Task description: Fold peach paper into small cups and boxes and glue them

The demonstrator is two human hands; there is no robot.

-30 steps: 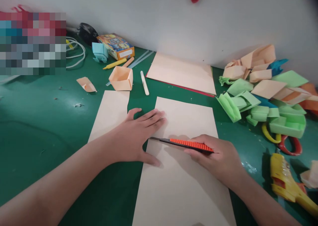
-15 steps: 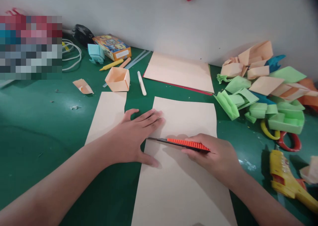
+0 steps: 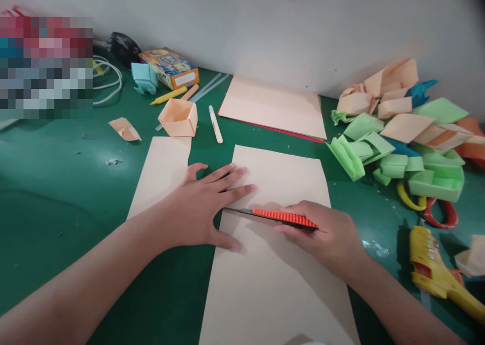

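Note:
My left hand [image 3: 208,203] lies with its fingers spread across the left edge of a long cream sheet of paper [image 3: 280,294], fingertips and thumb resting on it. A utility knife [image 3: 285,217] with an orange ribbed handle and a dark blade is gripped in my right hand [image 3: 326,234]. Its tip points left and reaches the sheet's left edge, between my left thumb and forefinger. I cannot tell whether the blade has gone into the paper. A narrower cream strip [image 3: 162,163] lies to the left, partly behind my left wrist.
Behind the sheet are a white marker [image 3: 215,125], a folded paper box [image 3: 178,117] and a paper stack [image 3: 271,105]. Folded paper pieces [image 3: 401,143] heap at the right, with scissors [image 3: 439,212] and a yellow glue gun [image 3: 432,264] nearer me. A patterned box [image 3: 170,68] stands back left.
My left fingers have spread a little, with the forefinger reaching farther right over the sheet. The sheet's far right corner looks flatter. The view has shifted slightly; the knife stays at the left edge.

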